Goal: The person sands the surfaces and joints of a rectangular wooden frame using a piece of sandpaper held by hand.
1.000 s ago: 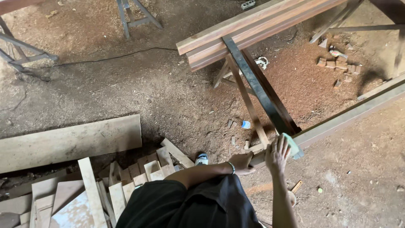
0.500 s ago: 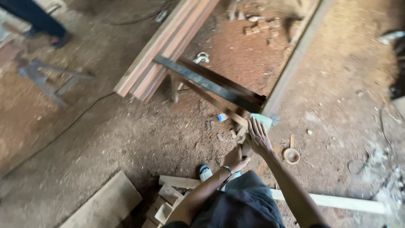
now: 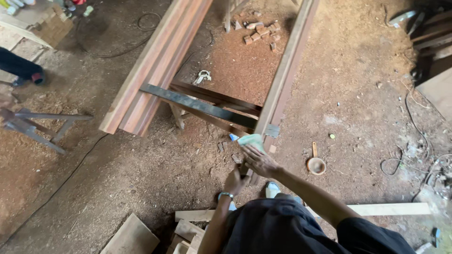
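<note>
My right hand [image 3: 260,162] reaches forward and presses a pale green sheet [image 3: 252,140] against the near end of a dark beam [image 3: 202,106]. The beam lies across a low wooden stand. Just below, my left hand [image 3: 235,180], with a band on its wrist, is closed around a wooden leg [image 3: 246,170] of that stand. Most of the leg is hidden by both hands. My dark clothing fills the bottom of the view.
Long reddish planks [image 3: 157,70] and a single long board [image 3: 288,70] rest on the stand. A metal trestle [image 3: 40,126] stands at left. On the dirt floor lie a small round scoop [image 3: 316,164], cables [image 3: 400,162], a pale plank [image 3: 388,209] and wood offcuts [image 3: 188,230]. Another person's leg [image 3: 21,68] shows at upper left.
The view has swung, so the planks now run up the frame. Both hands stay at the near end of the dark beam, and the right hand keeps the green sheet.
</note>
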